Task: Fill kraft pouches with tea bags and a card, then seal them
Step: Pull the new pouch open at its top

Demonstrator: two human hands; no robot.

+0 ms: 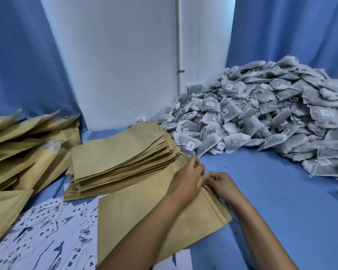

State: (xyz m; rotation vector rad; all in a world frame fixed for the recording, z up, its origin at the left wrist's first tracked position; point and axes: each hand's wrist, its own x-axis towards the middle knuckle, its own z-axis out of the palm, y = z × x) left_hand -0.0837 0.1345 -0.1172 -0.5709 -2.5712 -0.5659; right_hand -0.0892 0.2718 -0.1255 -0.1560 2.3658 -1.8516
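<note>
Two hands are in view: left hand (185,180) and right hand (221,185). One kraft pouch (144,217) lies apart; one stack of flat pouches (121,158) and one pile of filled pouches (23,149) are present, individual counts indeterminate. One heap of tea bags (271,114) and one spread of printed cards (47,230) each hold too many to count.

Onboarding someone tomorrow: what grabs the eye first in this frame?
The big heap of tea bags piled at right against the blue curtain. Next, the two hands, left hand and right hand, pinching the mouth edge of a flat kraft pouch at centre, with a stack of empty pouches just behind it.
</note>
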